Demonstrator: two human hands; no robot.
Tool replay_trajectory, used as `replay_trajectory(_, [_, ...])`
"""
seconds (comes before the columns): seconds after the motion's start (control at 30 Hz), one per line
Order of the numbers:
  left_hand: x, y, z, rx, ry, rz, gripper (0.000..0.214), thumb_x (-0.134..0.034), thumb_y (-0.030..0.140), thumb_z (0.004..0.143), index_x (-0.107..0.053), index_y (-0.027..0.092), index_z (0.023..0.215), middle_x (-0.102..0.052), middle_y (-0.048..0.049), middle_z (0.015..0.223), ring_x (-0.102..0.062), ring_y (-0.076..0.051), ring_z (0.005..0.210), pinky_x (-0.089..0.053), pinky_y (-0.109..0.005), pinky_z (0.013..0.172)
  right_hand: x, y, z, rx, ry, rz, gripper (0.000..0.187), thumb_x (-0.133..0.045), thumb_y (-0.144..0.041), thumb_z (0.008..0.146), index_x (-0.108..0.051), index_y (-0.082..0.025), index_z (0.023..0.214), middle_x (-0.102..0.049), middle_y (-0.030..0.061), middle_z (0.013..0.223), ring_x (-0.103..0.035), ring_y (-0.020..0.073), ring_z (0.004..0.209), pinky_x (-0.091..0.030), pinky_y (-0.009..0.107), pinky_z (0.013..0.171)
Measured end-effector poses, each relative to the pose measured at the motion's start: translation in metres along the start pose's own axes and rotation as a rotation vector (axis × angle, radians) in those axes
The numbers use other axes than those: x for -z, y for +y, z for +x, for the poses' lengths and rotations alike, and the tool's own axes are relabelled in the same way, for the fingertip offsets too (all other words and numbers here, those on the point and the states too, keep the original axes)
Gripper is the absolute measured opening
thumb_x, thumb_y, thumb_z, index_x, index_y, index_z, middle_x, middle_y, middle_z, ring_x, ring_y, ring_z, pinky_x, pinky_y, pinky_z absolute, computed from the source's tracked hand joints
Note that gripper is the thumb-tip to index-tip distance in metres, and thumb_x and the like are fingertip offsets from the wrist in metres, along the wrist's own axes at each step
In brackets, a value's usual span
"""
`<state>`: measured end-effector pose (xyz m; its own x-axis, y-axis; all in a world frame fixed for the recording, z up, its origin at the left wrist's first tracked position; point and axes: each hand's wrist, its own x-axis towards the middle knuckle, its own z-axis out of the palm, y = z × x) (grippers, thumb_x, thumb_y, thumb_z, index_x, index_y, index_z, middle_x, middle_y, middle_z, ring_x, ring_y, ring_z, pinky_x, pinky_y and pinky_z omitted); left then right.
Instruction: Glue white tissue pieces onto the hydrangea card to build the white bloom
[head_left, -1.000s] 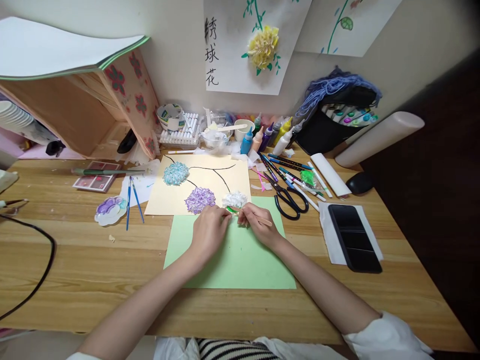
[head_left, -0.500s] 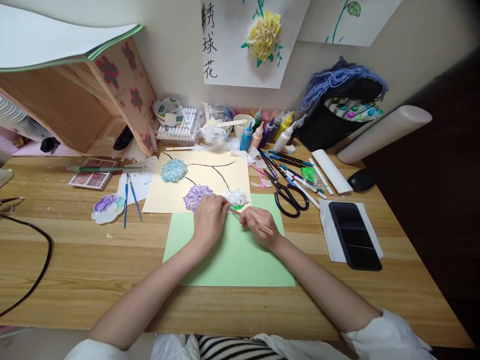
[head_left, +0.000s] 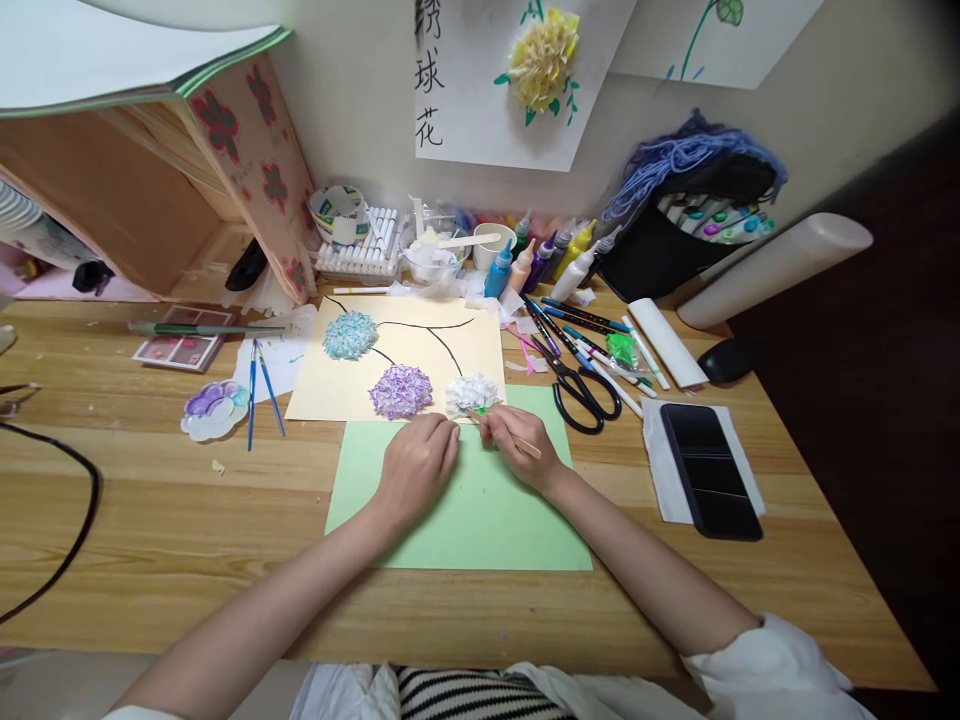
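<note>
"One wooden stick [head_left: 529,448] there. How have you got it?"

"Pinched in my right hand [head_left: 534,468], thumb and fingers clamped on it, with the blunt end showing above my hand. Its tip is down at the lower edge of the white flower [head_left: 474,388], by a small green bit [head_left: 481,411]."

"And your left hand [head_left: 418,462]?"

"It rests over the top of the green sheet [head_left: 480,530], fingers bent and close together. I can't tell whether anything is between them."

"Where does the white flower sit?"

"At the lower right corner of the cream sheet [head_left: 322,395], which lies partly over the green one. The purple flower [head_left: 401,390] is to its left, and the blue flower [head_left: 350,335] is farther up and left. Thin black lines [head_left: 431,328] run across the paper."

"What's around you?"

"Black-handled scissors [head_left: 568,371] just right of the green sheet, near some pens [head_left: 581,315]. Well off to my left, two blue brushes [head_left: 252,395] lie beside a purple-smeared palette [head_left: 214,412]."
</note>
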<state>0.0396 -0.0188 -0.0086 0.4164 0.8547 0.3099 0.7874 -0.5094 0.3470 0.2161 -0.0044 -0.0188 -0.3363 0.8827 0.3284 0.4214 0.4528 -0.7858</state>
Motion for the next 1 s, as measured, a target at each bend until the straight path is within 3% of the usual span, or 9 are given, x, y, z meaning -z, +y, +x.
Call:
replay_trajectory(0.17, [-0.001,0.0,-0.005,-0.056,0.008,0.001,0.021,-0.038,0.019,0.091,-0.058,0.016,0.096,-0.064,-0.0065,0.088,-0.057,-0.016,0.08,-0.043,-0.029,0.068,0.0,-0.01,0.015,0.007,-0.021,-0.112,0.038,-0.026,-0.032,0.095,-0.044,-0.022,0.063,-0.051,0.0014,0.056,-0.051,0.0148,0.055,-0.04,0.028,0.058])
replay_trajectory(0.4, [-0.002,0.001,-0.004,-0.092,-0.019,0.041,0.024,-0.036,0.018,0.091,-0.058,0.014,0.098,-0.062,-0.0062,0.086,-0.056,-0.016,0.076,-0.044,-0.03,0.065,-0.007,-0.022,0.052,-0.394,0.12,0.038,0.05,-0.03,-0.05,0.092,-0.048,-0.02,0.057,-0.052,-0.0016,0.04,-0.05,0.0106,0.036,-0.039,0.023,0.043])
replay_trajectory(0.53, [-0.002,0.001,-0.004,-0.094,-0.03,0.044,0.024,-0.035,0.018,0.091,-0.057,0.014,0.097,-0.061,-0.0066,0.086,-0.055,-0.017,0.077,-0.044,-0.031,0.065,-0.005,-0.021,0.065,-0.527,0.105,0.134,0.053,-0.034,-0.056,0.088,-0.05,-0.018,0.054,-0.054,-0.0001,0.037,-0.051,0.0109,0.031,-0.037,0.021,0.036])
replay_trajectory(0.6, [-0.002,0.002,-0.004,-0.091,-0.026,0.044,0.024,-0.034,0.018,0.091,-0.057,0.014,0.097,-0.061,-0.0069,0.086,-0.055,-0.017,0.078,-0.044,-0.031,0.065,0.0,-0.023,0.063,-0.498,0.103,0.137,0.052,-0.036,-0.055,0.088,-0.05,-0.018,0.054,-0.054,-0.0002,0.038,-0.05,0.0107,0.032,-0.037,0.021,0.037])
replay_trajectory(0.77, [-0.002,0.002,-0.005,-0.081,-0.023,0.031,0.024,-0.033,0.018,0.091,-0.057,0.015,0.096,-0.06,-0.0069,0.086,-0.055,-0.017,0.078,-0.044,-0.031,0.065,0.013,-0.033,0.034,-0.258,0.094,0.094,0.048,-0.033,-0.044,0.093,-0.05,-0.019,0.056,-0.052,-0.0012,0.046,-0.05,0.0104,0.044,-0.04,0.023,0.046])
replay_trajectory(0.87, [-0.003,0.001,-0.006,-0.08,-0.024,0.029,0.024,-0.034,0.018,0.091,-0.056,0.015,0.097,-0.061,-0.0066,0.086,-0.055,-0.017,0.078,-0.044,-0.031,0.066,0.012,-0.032,0.017,-0.155,0.03,0.027,0.045,-0.031,-0.037,0.094,-0.051,-0.02,0.058,-0.053,-0.0008,0.051,-0.05,0.0111,0.048,-0.041,0.025,0.053])
replay_trajectory(1.0, [-0.004,0.001,-0.006,-0.084,-0.024,0.033,0.023,-0.034,0.018,0.091,-0.056,0.015,0.096,-0.061,-0.0065,0.086,-0.055,-0.017,0.079,-0.044,-0.031,0.066,0.003,-0.023,0.009,-0.118,-0.006,0.001,0.04,-0.032,-0.032,0.094,-0.051,-0.021,0.061,-0.054,-0.0004,0.054,-0.051,0.0122,0.05,-0.041,0.026,0.055])
